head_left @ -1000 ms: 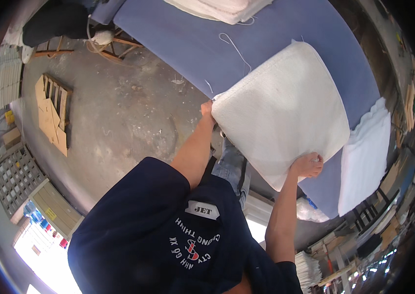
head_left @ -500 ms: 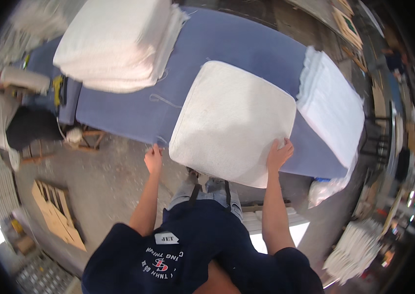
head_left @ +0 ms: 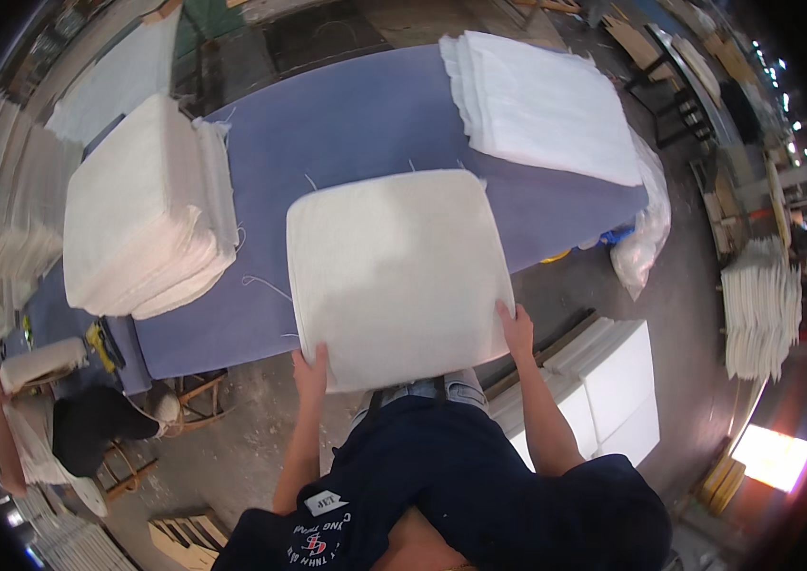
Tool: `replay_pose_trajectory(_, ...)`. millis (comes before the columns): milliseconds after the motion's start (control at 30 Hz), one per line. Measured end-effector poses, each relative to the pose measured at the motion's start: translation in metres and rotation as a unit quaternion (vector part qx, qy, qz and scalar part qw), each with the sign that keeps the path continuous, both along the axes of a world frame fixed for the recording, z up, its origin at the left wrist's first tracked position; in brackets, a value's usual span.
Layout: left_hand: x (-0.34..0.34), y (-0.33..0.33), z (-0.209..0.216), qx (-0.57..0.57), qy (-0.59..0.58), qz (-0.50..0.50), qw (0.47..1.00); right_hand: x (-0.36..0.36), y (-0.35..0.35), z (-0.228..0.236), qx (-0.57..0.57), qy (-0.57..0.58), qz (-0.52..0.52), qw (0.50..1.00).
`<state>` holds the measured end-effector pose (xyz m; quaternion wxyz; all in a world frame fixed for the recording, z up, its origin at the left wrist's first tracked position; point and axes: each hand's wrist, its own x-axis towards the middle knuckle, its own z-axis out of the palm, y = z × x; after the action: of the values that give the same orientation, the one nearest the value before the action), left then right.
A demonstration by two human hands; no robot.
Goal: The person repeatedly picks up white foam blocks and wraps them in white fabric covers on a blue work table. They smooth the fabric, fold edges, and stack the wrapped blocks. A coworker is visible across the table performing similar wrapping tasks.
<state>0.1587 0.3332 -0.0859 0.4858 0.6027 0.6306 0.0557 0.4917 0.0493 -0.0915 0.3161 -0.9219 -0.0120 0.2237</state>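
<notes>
A square, off-white seat cushion (head_left: 398, 281) with rounded corners lies in front of me, overhanging the near edge of the blue-covered table (head_left: 337, 105). My left hand (head_left: 310, 369) grips its near left corner, thumb on top. At the right edge my right hand (head_left: 518, 328) holds it the same way, with the fingers partly hidden beneath. Loose threads (head_left: 265, 284) trail on the cloth beside the cushion's left edge.
A stack of off-white cushion covers (head_left: 127, 209) stands at the table's left, folded white sheets (head_left: 546, 105) at its far right. White foam blocks (head_left: 603, 381) are on the floor at right. Another person (head_left: 79, 428) sits working at the left, near a wooden stool (head_left: 199, 395).
My left hand was off the cushion and now grips its left corner. The cushion has turned straighter toward me. My view has swung to the right.
</notes>
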Motion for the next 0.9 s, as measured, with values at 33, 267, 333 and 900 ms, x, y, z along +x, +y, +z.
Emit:
replay_pose_trajectory(33,-0.016,-0.007,-0.010,-0.004,-0.011,-0.019,1.000,-0.009,-0.009,-0.004,-0.001,0.007,0.007,1.000)
replay_pose_trajectory(267,0.031,0.036,-0.008,0.136,-0.202,-0.052,0.969,0.057,0.038,-0.012,0.098,-0.040,0.071,0.992)
replay_pose_trajectory(333,0.063,0.046,-0.022,0.229,-0.122,-0.021,0.965,0.097,0.076,-0.020,0.205,-0.095,0.048,0.973)
replay_pose_trajectory(900,0.078,0.043,-0.048,0.335,-0.005,-0.022,0.942,0.236,0.229,-0.026,-0.051,0.076,0.270,0.958)
